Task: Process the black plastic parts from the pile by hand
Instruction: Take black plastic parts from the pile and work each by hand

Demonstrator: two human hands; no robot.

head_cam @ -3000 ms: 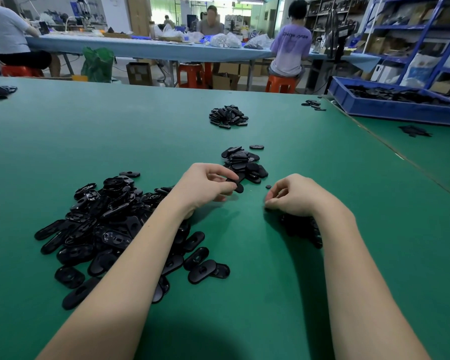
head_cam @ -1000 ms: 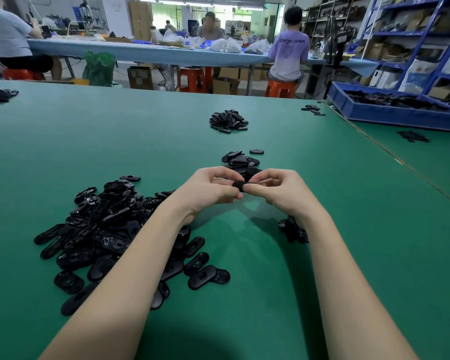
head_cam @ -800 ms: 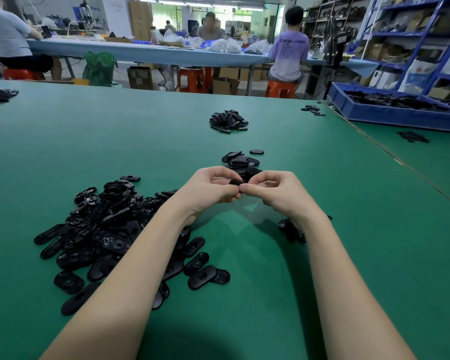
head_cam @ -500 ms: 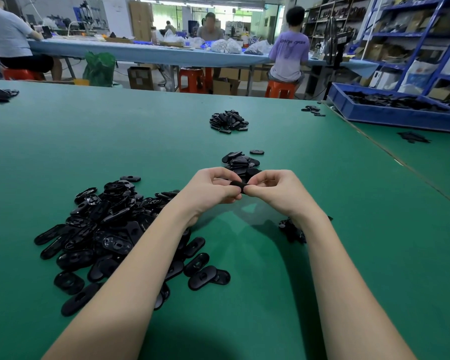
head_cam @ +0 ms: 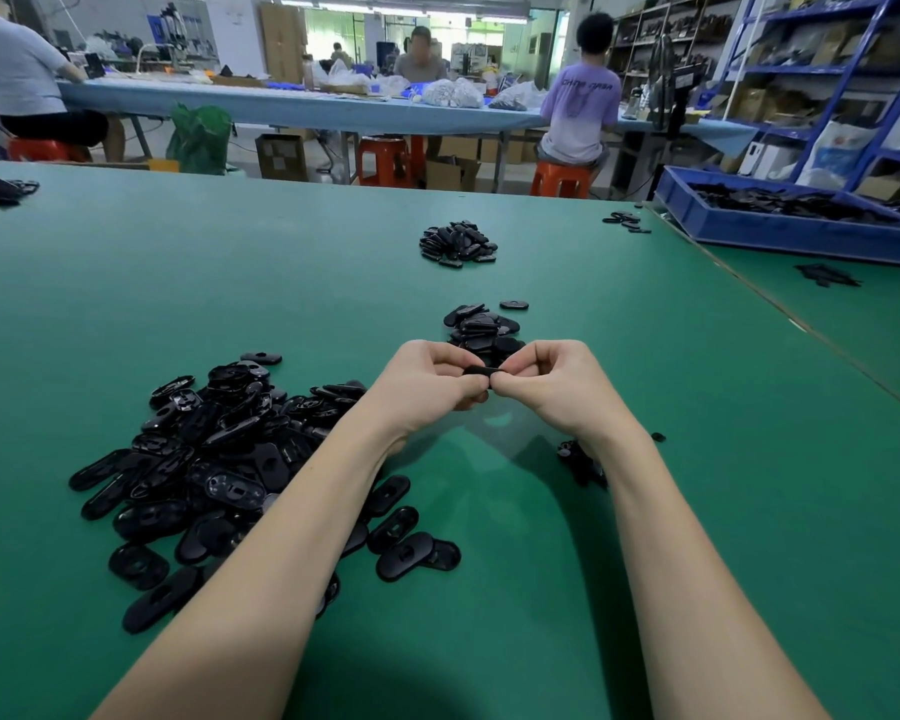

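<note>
A big pile of black oval plastic parts (head_cam: 214, 459) lies on the green table (head_cam: 697, 511) at my left. My left hand (head_cam: 427, 379) and my right hand (head_cam: 552, 379) meet above the table's middle, fingers curled, both pinching one small black part (head_cam: 478, 372) between them. Most of that part is hidden by my fingers. Just beyond my hands sits a small heap of parts (head_cam: 481, 327). A few small black bits (head_cam: 580, 459) lie under my right wrist, partly hidden by the forearm.
Farther back lies another heap of parts (head_cam: 458, 244). A blue bin (head_cam: 780, 228) full of black parts stands at the far right, with loose pieces (head_cam: 627, 220) near it. People sit at a long table behind.
Three seconds ago my hands were apart, the left holding a part. They came together on it and have stayed almost still for the last second.
</note>
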